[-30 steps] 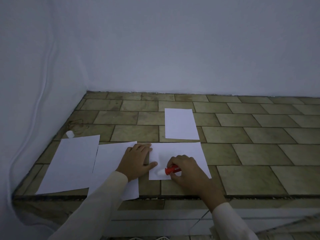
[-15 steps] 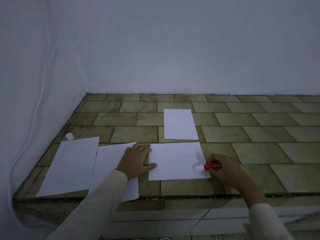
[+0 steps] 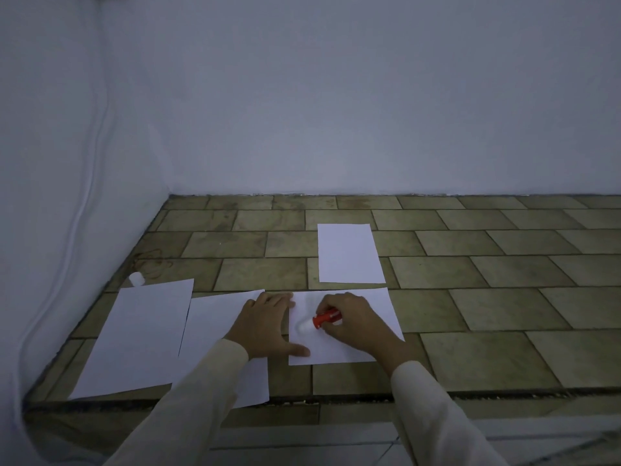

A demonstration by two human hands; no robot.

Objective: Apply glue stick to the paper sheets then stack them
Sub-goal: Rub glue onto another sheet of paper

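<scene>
1. Right hand (image 3: 353,322): palm down, fingers curled and clamped round the glue stick (image 3: 325,319).
2. Glue stick: red barrel, lying nearly level in the grip. Its white tip juts out left of the right fingers and meets the paper. The tip is blurred.
3. Near sheet (image 3: 381,306): white, flat on the tiled ledge (image 3: 487,297) under the right hand. Bare paper shows beyond and to the right of the right fingers.
4. Left hand (image 3: 265,326): flat, palm down, fingers straight and close together. The thumb is spread rightward, its tip resting on the near sheet's left edge. The fingertips reach that sheet's far left corner; whether they touch it cannot be told.
5. Middle sheet (image 3: 215,317): white, partly under the left palm and pale sleeve (image 3: 188,412), running left of the left fingers.
6. Left sheet (image 3: 141,334): white, further left, its right edge meeting the middle sheet.
7. Far sheet (image 3: 349,253): white, beyond the right fingers, with a narrow strip of tile between it and the near sheet.
8. White cap (image 3: 137,279): small, at the left sheet's far corner, well left of the left fingers.
9. Wall (image 3: 336,112): plain, pale, behind the ledge.
</scene>
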